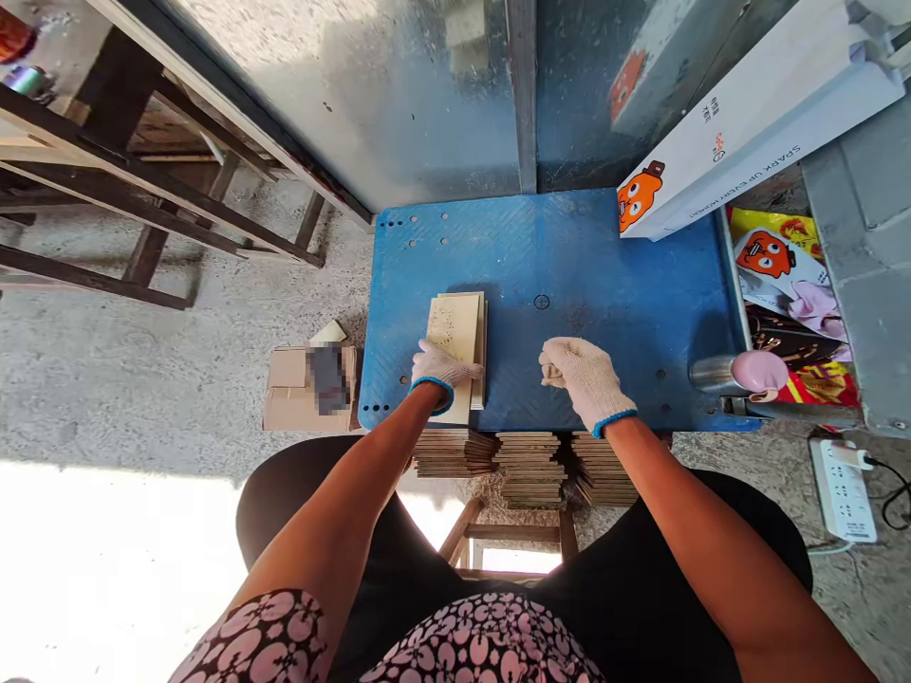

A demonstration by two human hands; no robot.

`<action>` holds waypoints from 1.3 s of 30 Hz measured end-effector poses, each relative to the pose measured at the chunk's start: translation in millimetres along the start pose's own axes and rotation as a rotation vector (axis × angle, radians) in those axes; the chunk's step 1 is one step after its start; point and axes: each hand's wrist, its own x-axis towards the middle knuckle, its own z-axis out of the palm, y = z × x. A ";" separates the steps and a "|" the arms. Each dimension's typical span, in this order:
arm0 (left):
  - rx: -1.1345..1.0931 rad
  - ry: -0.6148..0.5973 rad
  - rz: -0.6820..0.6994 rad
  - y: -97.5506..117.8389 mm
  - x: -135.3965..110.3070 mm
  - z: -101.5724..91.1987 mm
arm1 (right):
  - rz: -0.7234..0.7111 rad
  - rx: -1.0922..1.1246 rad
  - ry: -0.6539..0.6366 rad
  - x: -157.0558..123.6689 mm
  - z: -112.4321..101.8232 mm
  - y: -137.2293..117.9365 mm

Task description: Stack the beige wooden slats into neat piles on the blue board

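A small stack of thin pale wooden boards (456, 327) lies on the left part of a blue metal table (604, 285). My left hand (439, 372), in a white knit glove, rests on the near end of the stack with its fingers curled over the top board. My right hand (582, 372), also gloved, hovers over the bare blue surface to the right of the stack, fingers loosely curled with nothing visible in them.
Stacks of similar boards (530, 465) sit on a stool below the table's near edge. A white printed carton (747, 123) leans at the back right. A metal and pink flask (736, 373) lies at the right edge. A cardboard box (299, 387) and a power strip (844, 489) rest on the floor.
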 end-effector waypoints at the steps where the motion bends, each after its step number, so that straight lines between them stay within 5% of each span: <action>1: 0.002 -0.005 -0.017 2.2 4.0 1.4 | 0.006 -0.011 -0.008 -0.4 0.6 -0.4; 13: -0.030 -0.029 -0.042 20.4 31.6 13.9 | 0.021 -0.220 -0.120 1.7 -3.6 4.5; 30: -0.022 -0.004 -0.077 25.3 33.0 29.0 | 0.023 -0.319 -0.139 5.7 -1.5 16.3; 39: -0.022 0.056 0.147 -3.0 8.9 18.1 | 0.014 -0.353 -0.149 0.7 -2.5 5.0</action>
